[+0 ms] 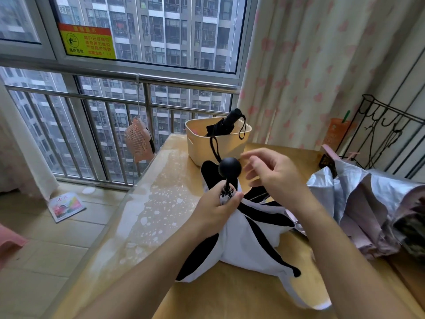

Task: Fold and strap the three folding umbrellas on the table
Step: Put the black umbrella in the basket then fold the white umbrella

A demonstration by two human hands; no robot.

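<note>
A white and black folding umbrella (243,240) lies loose on the table in front of me, its round black handle (230,168) pointing up. My left hand (218,209) grips the gathered canopy just below the handle. Beside the handle hovers my right hand (273,171), fingers relaxed and spread, holding nothing. A silver and pink umbrella (368,201) lies unfolded at the right. A black umbrella (227,123) stands folded in the cream basket (202,143) at the back.
The wooden table (161,203) runs along a window with a metal railing (115,95). A black wire rack (386,134) stands at the back right by the curtain. A pink fan (138,140) hangs off the railing. A booklet (66,206) lies on the floor.
</note>
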